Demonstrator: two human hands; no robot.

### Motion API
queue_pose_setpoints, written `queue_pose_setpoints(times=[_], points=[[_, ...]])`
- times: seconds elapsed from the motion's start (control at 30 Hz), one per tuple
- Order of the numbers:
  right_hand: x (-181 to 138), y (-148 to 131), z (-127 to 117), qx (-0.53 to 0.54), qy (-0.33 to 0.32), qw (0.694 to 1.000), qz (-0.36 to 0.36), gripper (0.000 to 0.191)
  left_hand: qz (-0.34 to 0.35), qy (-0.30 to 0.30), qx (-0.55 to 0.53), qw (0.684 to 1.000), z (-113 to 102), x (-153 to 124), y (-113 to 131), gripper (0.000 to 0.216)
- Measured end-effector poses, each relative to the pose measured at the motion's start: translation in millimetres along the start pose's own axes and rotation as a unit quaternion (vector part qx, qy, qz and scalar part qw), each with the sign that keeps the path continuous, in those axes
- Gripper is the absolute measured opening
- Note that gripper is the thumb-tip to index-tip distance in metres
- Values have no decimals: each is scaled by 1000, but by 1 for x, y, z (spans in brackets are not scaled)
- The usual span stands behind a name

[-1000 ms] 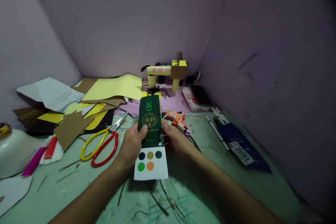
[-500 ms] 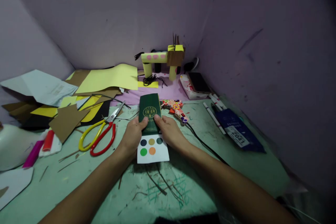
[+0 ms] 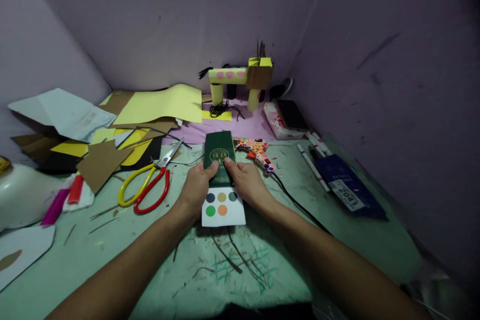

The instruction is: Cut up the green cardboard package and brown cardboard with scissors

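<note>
Green printed card (image 3: 219,152), with a white near end carrying five coloured dots, is lying flat on the pale green table (image 3: 337,240) in the middle of the scene. Both hands are grasping it: the left hand (image 3: 195,191) is pinching its left edge with thumb on top, and the right hand (image 3: 245,182) is pressing its right edge, thumb across the green face. Compared with a second ago, the card is showing a shorter green part; the "ORG" lettering seen then at its far end is no longer showing, and both hands are sitting closer together on it, thumbs nearly meeting.

Left of the hands, scissors (image 3: 148,187) with one yellow and one red handle are lying on the table, blades pointing far and right. Just right of the card, a patterned glue gun (image 3: 258,152) is resting with its black cord (image 3: 296,202) trailing nearward. Farther back, a yellow paper figure (image 3: 240,82) with pink spots is standing near the wall. Sheets of yellow and brown card (image 3: 123,130) are piled at far left, and a dark blue booklet (image 3: 347,185) is lying at right.
</note>
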State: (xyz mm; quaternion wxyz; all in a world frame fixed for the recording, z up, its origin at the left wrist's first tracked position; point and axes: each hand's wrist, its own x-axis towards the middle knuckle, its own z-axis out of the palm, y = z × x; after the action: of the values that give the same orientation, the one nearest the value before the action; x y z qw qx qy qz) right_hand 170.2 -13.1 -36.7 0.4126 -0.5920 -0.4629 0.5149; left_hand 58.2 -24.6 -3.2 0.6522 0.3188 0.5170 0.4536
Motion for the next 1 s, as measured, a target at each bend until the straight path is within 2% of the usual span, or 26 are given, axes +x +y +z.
queue_pose_setpoints(times=[0.2,0.4,0.53,0.7,0.9,1.0], points=[[3,1,-1,-2,5,1000,1,45,30,12,46,998,-2,2,-2,21],[3,1,-3,77,-21,997,12,42,97,29,155,983,-10,4,-6,26],[-4,-9,-5,190,-52,980,-9,28,158,5,211,965,-11,-1,-3,32],[-11,-22,-10,300,-123,946,10,35,215,-41,262,940,-8,-13,-3,24],[-11,-35,-24,357,-106,927,-33,39,225,-105,320,914,-9,-26,-12,21],[-16,-42,-29,356,-117,925,-63,41,229,-111,298,920,-10,-30,-18,27]])
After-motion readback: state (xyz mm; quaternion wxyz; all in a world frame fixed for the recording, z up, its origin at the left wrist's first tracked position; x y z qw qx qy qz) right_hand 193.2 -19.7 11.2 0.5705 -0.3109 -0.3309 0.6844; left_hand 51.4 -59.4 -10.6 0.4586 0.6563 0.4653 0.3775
